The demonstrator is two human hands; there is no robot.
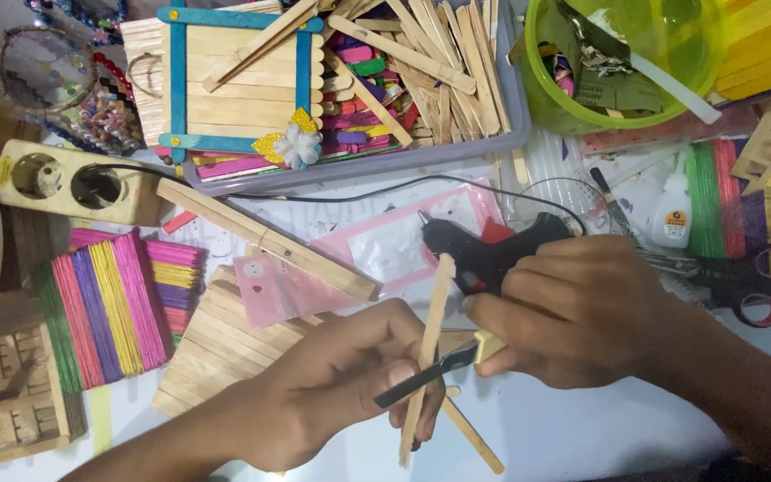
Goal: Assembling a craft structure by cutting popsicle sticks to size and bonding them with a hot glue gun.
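The left hand pinches a plain stick upright. The right hand, just beside it, grips a cutter whose blade crosses the stick. Best to press squarely, thumb clear of the blade.

Both forearms reach in from below, the left hand with fingers curled in a pinch, the right hand fisted just beside it.

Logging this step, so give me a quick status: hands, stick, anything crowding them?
Left hand grips plain craft stick. Right hand holds cutter against it. Black glue gun lies just behind.
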